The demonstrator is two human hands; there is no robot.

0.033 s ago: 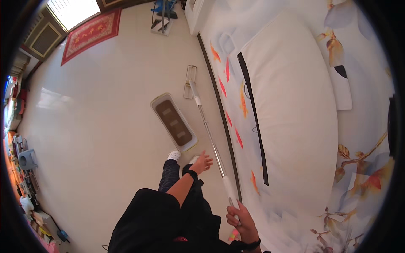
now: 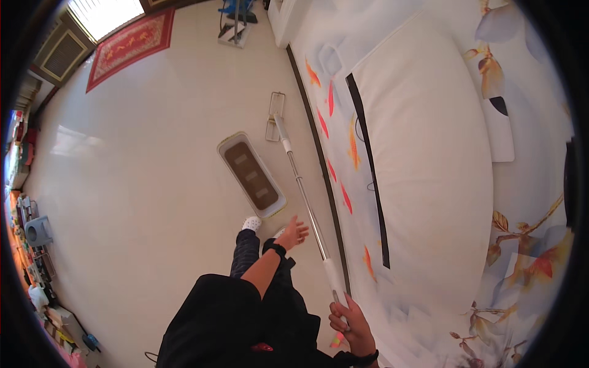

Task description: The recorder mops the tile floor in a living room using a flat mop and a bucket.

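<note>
My right hand (image 2: pixel 350 322) is wrapped round the white grip of a flat mop (image 2: pixel 310 211) with a metal pole. The pole slants away from me to a bare, two-looped wire head (image 2: pixel 275 107) on the floor, and no pad shows on it. Just left of the pole, my left hand (image 2: pixel 294 234) is held out with its fingers apart and nothing in it. Beyond my feet stands a long, pale bucket (image 2: pixel 228 147) of brown, murky water, left of the mop head. Pale rectangular shapes show in the water.
Close on the right runs a wall (image 2: pixel 417 153) with painted fish and flowers and a dark skirting strip. A red mat (image 2: pixel 132 48) lies at the far left, a dustpan (image 2: pixel 234 35) at the far end. Shelved goods and a grey-blue stool (image 2: pixel 38 231) line the left side.
</note>
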